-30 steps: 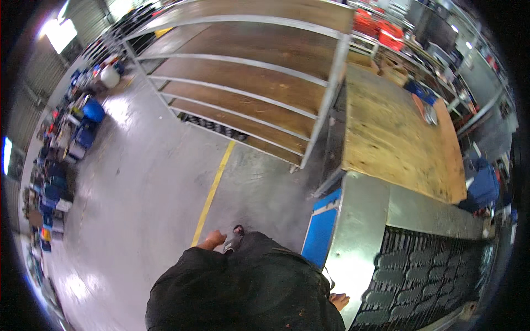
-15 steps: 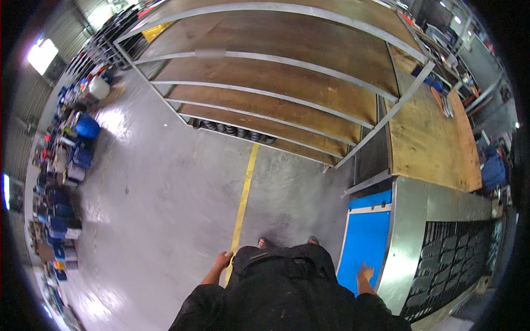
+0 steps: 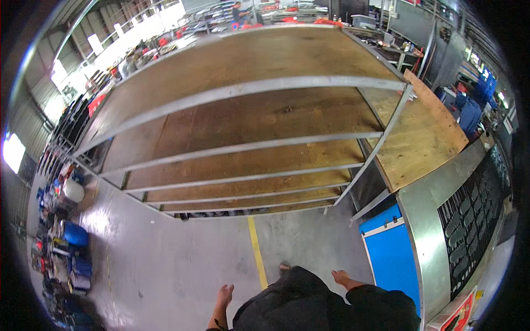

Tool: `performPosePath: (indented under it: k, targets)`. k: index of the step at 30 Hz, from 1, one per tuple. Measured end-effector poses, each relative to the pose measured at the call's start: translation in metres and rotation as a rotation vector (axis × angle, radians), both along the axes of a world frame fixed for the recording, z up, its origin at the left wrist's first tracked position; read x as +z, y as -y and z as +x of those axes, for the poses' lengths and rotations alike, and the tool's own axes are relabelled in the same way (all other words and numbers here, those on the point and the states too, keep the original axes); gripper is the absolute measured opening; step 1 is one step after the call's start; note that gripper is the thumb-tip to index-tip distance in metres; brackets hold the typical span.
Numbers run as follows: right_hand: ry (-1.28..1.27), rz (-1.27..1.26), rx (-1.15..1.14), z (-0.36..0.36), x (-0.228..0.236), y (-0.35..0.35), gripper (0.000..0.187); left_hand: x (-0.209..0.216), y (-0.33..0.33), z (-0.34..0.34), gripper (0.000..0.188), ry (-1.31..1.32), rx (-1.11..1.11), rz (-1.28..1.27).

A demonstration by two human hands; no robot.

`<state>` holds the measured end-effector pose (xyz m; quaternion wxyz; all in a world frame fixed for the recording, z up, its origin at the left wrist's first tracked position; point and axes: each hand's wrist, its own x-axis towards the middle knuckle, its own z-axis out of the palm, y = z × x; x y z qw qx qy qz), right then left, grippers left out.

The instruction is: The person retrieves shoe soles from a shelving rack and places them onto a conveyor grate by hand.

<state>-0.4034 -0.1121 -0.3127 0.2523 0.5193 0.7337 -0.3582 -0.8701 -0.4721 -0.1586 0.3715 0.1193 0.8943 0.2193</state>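
My left hand point(image 3: 225, 295) hangs low at my left side over the grey floor point(image 3: 182, 259). Its fingers are loose and nothing shows in it. My right hand point(image 3: 340, 277) is held out from my right side, open and bare, left of a blue panel point(image 3: 391, 251). Neither hand touches anything. In front of me stands a large metal rack point(image 3: 248, 146) with several brown wooden shelves point(image 3: 265, 113). Dark objects on the lowest level are mostly hidden by the frame.
On my right stands a metal-topped machine point(image 3: 425, 248) with dark sole-shaped pieces point(image 3: 469, 226) on a slatted bed. A plywood board point(image 3: 422, 149) lies beyond it. A yellow line point(image 3: 256, 248) crosses the floor. Blue containers point(image 3: 74, 233) line the left wall. A distant person point(image 3: 238, 12) is at the back.
I have moved toward the rack, and the view has tilted up, showing its top shelf and the room behind. My right hand has shifted from over the blue panel to left of it.
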Motion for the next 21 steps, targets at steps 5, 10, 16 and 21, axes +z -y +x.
performPosePath:
  k: [5,10,16,21]
  targets:
    - [-0.560,0.261,-0.102,-0.170,0.023,-0.044,0.053,-0.015,0.025,-0.073,0.082,0.039,-0.139,-0.084]
    - [-0.700,-0.023,-0.412,-0.271,0.045,-0.066,0.049,-0.013,0.002,-0.169,0.021,-0.239,-0.737,0.240]
    - [-0.385,0.581,0.028,-0.208,-0.060,0.024,0.029,-0.039,-0.074,-0.299,0.047,-0.221,-1.260,0.084]
    - [-0.080,0.092,-0.534,-0.294,0.030,0.161,0.026,-0.050,-0.125,-0.398,0.063,0.048,-1.007,-0.016]
